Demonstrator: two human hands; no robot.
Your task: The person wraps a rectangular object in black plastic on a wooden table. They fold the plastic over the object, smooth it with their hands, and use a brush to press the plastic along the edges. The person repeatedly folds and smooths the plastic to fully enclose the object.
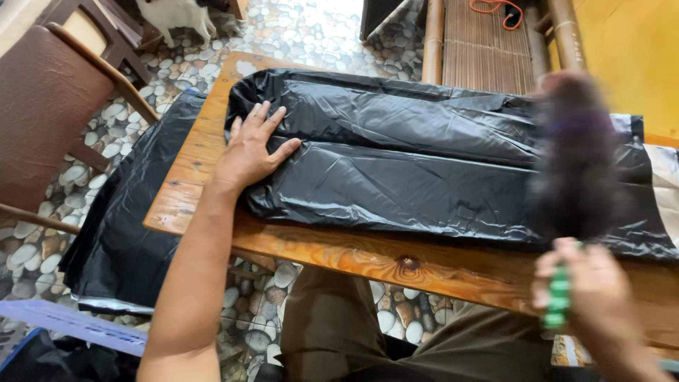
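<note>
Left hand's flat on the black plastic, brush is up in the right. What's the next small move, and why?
Probably bring the brush down onto the black plastic sheet near its right end: the right hand grips its green handle, and the left hand pins the sheet's left end.

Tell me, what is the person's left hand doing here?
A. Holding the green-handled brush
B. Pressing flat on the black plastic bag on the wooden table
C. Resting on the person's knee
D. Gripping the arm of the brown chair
B: the left hand lies open, fingers spread, on the black plastic bag that covers the wooden table, while the right hand grips the green handle of a blurred dark brush.
</note>
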